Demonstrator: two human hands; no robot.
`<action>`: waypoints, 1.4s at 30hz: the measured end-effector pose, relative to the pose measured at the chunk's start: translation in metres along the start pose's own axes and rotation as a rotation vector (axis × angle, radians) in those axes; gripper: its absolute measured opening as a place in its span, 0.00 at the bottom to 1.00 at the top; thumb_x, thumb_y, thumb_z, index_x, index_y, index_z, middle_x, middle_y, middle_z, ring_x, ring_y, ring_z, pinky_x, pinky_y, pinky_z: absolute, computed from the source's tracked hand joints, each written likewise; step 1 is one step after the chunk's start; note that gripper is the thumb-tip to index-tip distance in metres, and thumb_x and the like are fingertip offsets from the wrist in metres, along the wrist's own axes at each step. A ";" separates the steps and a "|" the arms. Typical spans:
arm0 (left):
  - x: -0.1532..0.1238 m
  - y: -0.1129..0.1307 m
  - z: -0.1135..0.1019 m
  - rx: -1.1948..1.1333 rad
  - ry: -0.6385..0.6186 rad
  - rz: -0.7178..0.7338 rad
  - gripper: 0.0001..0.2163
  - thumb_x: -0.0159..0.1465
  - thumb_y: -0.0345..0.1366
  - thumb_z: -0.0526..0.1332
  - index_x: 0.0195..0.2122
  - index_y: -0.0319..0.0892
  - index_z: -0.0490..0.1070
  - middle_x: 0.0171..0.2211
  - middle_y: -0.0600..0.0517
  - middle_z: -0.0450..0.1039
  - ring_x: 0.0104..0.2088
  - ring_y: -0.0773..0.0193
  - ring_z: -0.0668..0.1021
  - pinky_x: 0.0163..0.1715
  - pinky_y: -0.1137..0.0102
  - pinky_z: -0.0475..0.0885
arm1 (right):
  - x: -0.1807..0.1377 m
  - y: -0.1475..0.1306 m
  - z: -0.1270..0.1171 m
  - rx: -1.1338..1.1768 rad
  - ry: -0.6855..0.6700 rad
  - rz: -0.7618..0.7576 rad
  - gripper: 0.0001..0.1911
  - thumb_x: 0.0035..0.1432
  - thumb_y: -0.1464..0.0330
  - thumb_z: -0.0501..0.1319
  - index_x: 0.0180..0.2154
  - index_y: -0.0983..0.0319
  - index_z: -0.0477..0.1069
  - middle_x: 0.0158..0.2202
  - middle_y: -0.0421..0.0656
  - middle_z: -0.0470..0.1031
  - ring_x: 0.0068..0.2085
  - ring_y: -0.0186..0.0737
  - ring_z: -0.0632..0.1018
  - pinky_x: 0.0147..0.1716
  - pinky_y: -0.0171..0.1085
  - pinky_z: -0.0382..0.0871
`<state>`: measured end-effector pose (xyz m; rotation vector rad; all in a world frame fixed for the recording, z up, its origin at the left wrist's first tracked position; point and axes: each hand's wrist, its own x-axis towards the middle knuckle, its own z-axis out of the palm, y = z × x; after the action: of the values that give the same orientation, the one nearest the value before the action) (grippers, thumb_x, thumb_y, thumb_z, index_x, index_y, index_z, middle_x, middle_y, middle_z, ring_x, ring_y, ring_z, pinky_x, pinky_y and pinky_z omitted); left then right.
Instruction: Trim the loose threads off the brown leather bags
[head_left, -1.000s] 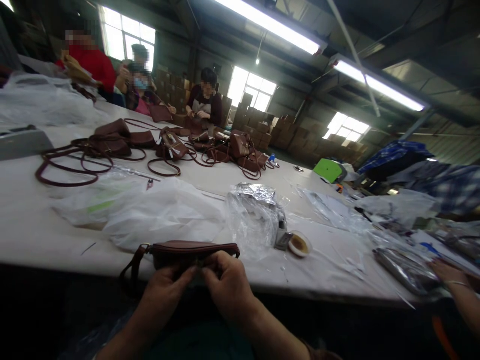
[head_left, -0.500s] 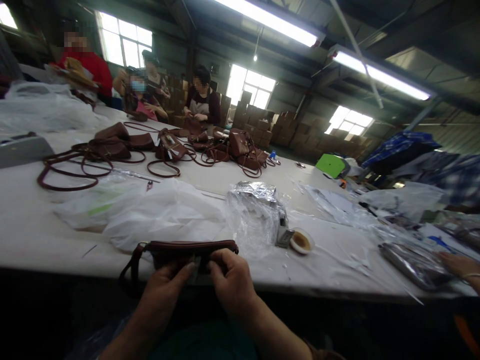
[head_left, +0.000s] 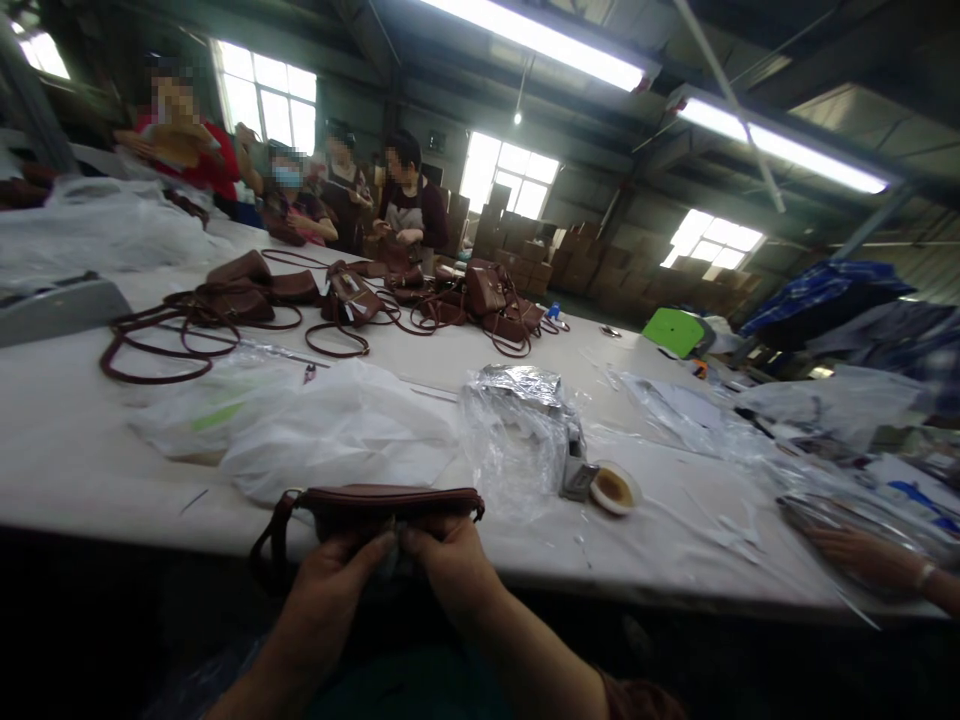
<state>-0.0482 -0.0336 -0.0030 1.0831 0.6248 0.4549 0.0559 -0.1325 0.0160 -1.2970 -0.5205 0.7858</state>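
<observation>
A dark brown zippered pouch (head_left: 397,497) with a wrist strap (head_left: 276,540) is held at the table's near edge, its zipped side up. My left hand (head_left: 337,570) grips it from below on the left, the thumb pressed inward on its near face. On the right side, my right hand (head_left: 454,565) pinches at the same face, and its thumb nearly meets the left one. Something small and pale shows between the thumbs, too blurred to name. The fingers behind the pouch are hidden.
White plastic sheets (head_left: 337,430) lie beyond the pouch, beside a clear-wrapped bundle (head_left: 517,420) and a small dish of brown stuff (head_left: 613,488). Brown handbags (head_left: 360,300) with straps are piled farther back. At right, a co-worker's hand (head_left: 855,555) rests on a plastic-wrapped item. Several people stand across the table.
My right hand has moved inward and lower along the pouch, its thumb now close to the left thumb. The co-worker's hand at right has reached farther over the wrapped item. The view has shifted slightly.
</observation>
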 end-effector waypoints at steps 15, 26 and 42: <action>0.005 -0.007 -0.006 0.095 0.054 -0.058 0.22 0.52 0.48 0.69 0.44 0.40 0.77 0.46 0.46 0.79 0.50 0.49 0.77 0.50 0.60 0.72 | -0.017 0.013 -0.007 -0.380 0.225 -0.310 0.10 0.59 0.66 0.59 0.35 0.61 0.78 0.34 0.44 0.79 0.37 0.44 0.77 0.40 0.38 0.70; -0.007 -0.001 -0.006 0.240 0.075 -0.006 0.22 0.47 0.50 0.71 0.39 0.42 0.79 0.40 0.47 0.82 0.44 0.47 0.80 0.51 0.58 0.72 | -0.012 0.006 0.000 -0.305 0.071 -0.179 0.17 0.62 0.58 0.57 0.38 0.63 0.78 0.36 0.45 0.79 0.39 0.45 0.77 0.40 0.39 0.70; -0.013 0.000 -0.019 0.414 -0.063 0.093 0.15 0.57 0.49 0.64 0.35 0.43 0.79 0.31 0.50 0.80 0.34 0.55 0.79 0.34 0.70 0.73 | -0.001 0.010 0.000 -0.188 -0.067 -0.125 0.18 0.58 0.55 0.62 0.38 0.63 0.79 0.35 0.45 0.78 0.38 0.46 0.76 0.41 0.40 0.70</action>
<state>-0.0704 -0.0286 -0.0067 1.5192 0.6294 0.3774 0.0529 -0.1328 0.0061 -1.3993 -0.7363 0.6902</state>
